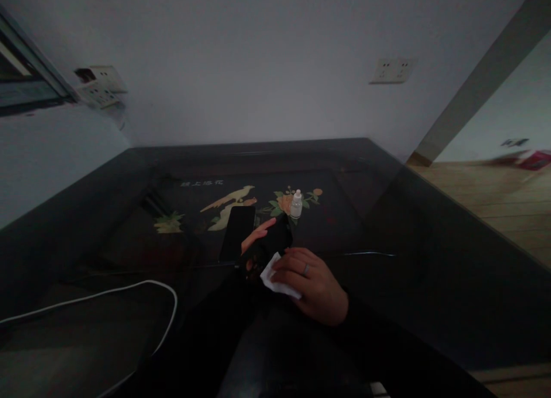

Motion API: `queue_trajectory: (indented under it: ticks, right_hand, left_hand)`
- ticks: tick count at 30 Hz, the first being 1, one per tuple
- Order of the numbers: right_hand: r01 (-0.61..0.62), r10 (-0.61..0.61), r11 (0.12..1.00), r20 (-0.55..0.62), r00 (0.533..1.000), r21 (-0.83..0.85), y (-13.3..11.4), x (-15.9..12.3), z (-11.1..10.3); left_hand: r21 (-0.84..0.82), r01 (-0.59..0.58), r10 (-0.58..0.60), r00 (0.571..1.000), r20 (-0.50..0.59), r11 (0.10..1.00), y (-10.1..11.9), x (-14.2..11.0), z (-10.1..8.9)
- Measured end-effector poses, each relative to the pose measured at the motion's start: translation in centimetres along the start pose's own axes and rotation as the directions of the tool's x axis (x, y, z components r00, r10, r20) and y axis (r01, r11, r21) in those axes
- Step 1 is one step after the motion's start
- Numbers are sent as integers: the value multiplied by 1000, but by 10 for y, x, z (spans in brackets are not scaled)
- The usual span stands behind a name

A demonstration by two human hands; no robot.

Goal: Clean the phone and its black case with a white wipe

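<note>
- Wiping looks to be the step in hand: the right hand (318, 284) pinches a white tissue (269, 273) close against a dark phone (279, 236).
- The left hand (258, 235) grips that phone above the table (365, 225), fingers along its edge.
- Another pass would, I'd judge, call for a steady hold and a flat tissue.
- A second phone (236, 228) and a small bottle (296, 205) stand near, on the dark, bird-and-flower tabletop.
- White cable (150, 281) left; sockets (391, 70) on the pale wall (249, 70); dim room.

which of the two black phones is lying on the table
The left-hand phone, flat on the table near the bird design; the other phone is held in the left hand.
</note>
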State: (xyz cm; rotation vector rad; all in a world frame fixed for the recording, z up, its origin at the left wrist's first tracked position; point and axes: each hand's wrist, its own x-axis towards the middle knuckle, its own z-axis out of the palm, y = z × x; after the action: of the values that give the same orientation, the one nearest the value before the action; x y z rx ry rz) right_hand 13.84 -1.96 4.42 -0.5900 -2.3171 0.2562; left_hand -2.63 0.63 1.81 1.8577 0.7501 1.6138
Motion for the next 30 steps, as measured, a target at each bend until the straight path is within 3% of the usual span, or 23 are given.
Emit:
queue_trajectory:
  ticks: [3, 7, 11, 14, 17, 20, 23, 27, 30]
  right_hand:
    - [-145, 147, 984, 12, 989, -100, 18, -2, -5]
    - [-286, 289, 950, 6, 957, -126, 30, -3, -9]
    - [-237, 237, 970, 2, 971, 61, 11, -1, -5]
    - [-141, 160, 952, -50, 986, 272, -16, 4, 0]
    - [-40, 63, 938, -56, 996, 345, -32, 7, 3]
    - [4, 4, 977, -35, 999, 212, -24, 6, 5]
    - [-74, 74, 997, -31, 997, 1, 3, 1, 2]
    - [-239, 234, 964, -51, 971, -118, 32, -4, -3]
    - [-233, 230, 968, -45, 972, -89, 28, -3, -3]
  left_hand:
    - [-24, -24, 23, 998, -52, 999, 9, -2, 7]
    - [22, -46, 47, 998, -37, 999, 17, -2, 12]
    - [-225, -43, 26, 996, -80, 973, 7, -1, 9]
    - [-294, -60, 56, 998, -22, 954, -1, 0, 4]
    - [-316, -25, 25, 1000, -4, 948, -2, -1, 4]
    - [-298, -17, -4, 998, -70, 954, 2, -4, 9]
    - [-227, -73, 41, 989, -142, 971, 3, -5, 14]
    - [-97, -114, 111, 993, -42, 989, 3, -2, 11]
    - [-120, -95, 88, 994, -63, 988, 4, -2, 10]
